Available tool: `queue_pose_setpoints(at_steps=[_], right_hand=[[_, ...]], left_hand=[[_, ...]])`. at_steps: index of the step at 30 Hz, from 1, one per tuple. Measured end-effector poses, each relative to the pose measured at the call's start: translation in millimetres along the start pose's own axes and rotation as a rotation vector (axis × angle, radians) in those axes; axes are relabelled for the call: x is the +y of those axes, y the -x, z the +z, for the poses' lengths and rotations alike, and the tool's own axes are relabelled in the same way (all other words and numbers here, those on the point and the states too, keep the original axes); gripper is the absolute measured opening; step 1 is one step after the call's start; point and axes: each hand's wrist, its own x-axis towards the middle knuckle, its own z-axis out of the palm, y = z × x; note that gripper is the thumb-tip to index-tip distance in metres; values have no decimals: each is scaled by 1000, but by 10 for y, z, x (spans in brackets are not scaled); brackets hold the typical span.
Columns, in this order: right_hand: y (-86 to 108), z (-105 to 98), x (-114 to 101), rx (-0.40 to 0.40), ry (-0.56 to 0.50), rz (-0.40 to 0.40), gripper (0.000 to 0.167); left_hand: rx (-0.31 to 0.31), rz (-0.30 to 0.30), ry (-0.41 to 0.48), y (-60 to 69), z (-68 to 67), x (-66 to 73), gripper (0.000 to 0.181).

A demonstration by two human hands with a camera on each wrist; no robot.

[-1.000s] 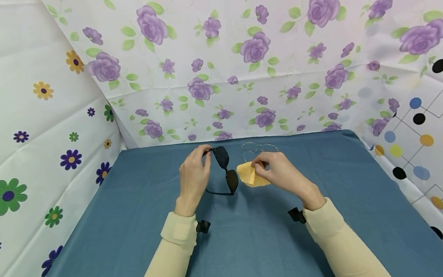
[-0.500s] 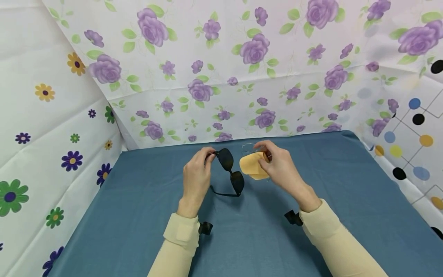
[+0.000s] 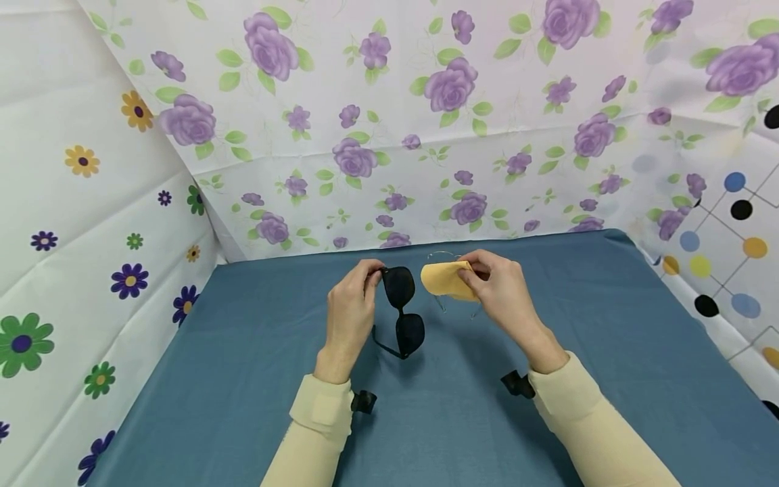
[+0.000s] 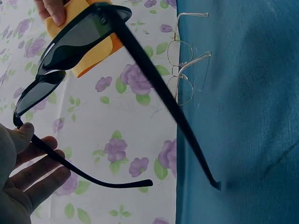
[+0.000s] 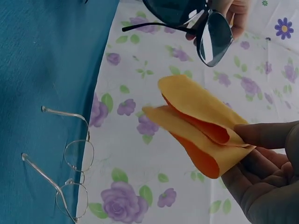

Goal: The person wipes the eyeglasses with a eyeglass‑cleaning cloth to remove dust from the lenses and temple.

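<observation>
Purple-rose fabric backdrop (image 3: 389,122) stands behind a surface covered in plain blue fabric (image 3: 438,426), and both hands are raised above it. Thumb and fingertips of the left hand (image 3: 351,304) pinch the black, plastic-looking sunglasses with dark lenses (image 3: 399,287) at one hinge end, so the frame hangs on edge just right of those fingers, one lens above the other, its far temple free. Clamped between the thumb and fingers of the right hand (image 3: 502,287) is a thin yellow-orange cloth (image 3: 447,279), folded over, its loose folds reaching from the fingertips towards the sunglasses. Beyond the right fingers, partly hidden by the cloth in the head view, the thin wire-rimmed glasses (image 5: 70,181) rest on the blue surface, held by neither hand. Sunglasses and cloth are both in hand but apart, so this looks like an early stage: bringing cloth and lenses together seems left, and how clean the lenses are cannot be told
</observation>
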Motion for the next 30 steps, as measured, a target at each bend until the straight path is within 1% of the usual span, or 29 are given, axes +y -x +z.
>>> queue_pose_setpoints(at_steps=[4, 9, 13, 17, 20, 22, 30], right_hand=[[5, 3, -15, -3, -5, 14, 20], [31, 28, -53, 22, -27, 5, 23], [57, 72, -79, 86, -67, -32, 22], [104, 151, -119, 133, -85, -104, 21], [140, 215, -141, 133, -79, -159, 21], [159, 247, -150, 125, -79, -180, 20], [210, 255, -204, 94, -112, -221, 19]], left_hand=[[-7, -11, 7, 2, 1, 8, 13], [-24, 6, 7, 2, 1, 17, 14], [-34, 28, -3, -2, 5, 20, 14], [-55, 55, -22, 0, 8, 41, 12], [-60, 66, -29, -3, 9, 55, 12], [-53, 71, -26, -9, 6, 61, 13], [-25, 113, 0, -16, -28, 102, 19]])
